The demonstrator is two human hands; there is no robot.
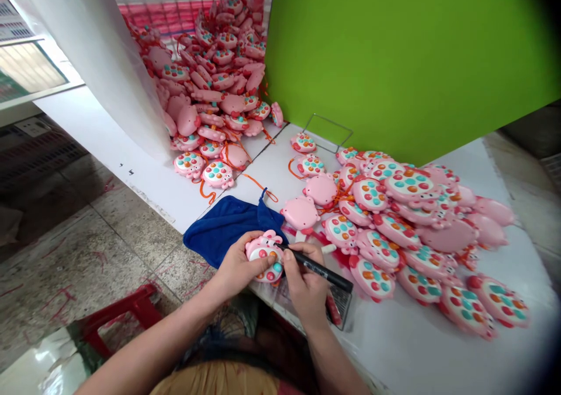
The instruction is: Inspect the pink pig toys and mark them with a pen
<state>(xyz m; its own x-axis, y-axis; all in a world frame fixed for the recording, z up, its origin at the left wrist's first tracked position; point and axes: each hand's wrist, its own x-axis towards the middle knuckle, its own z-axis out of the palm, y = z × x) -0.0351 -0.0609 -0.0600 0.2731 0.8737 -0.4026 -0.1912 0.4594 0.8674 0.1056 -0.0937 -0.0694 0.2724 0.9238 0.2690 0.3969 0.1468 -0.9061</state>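
Note:
My left hand [239, 268] grips a pink animal-shaped toy [266, 243] by its side, thumb over its white face with red, teal and orange round buttons. In my right hand [309, 287] is a black marker pen [322, 271], held like a writing tool, its tip at the toy's small head. Whether the tip touches the toy I cannot tell. A dark blue cloth [223, 222] lies just beyond my left hand. To the right of the pen, several similar pink toys [372, 275] are heaped, some button side up and some back side up.
A larger pile of pink toys [210, 97] with orange cords rises at the back left beside a white plastic sheet [96, 50]. A green board [394, 50] stands behind the white table [421, 348]. A red stool [120, 313] is on the floor at lower left.

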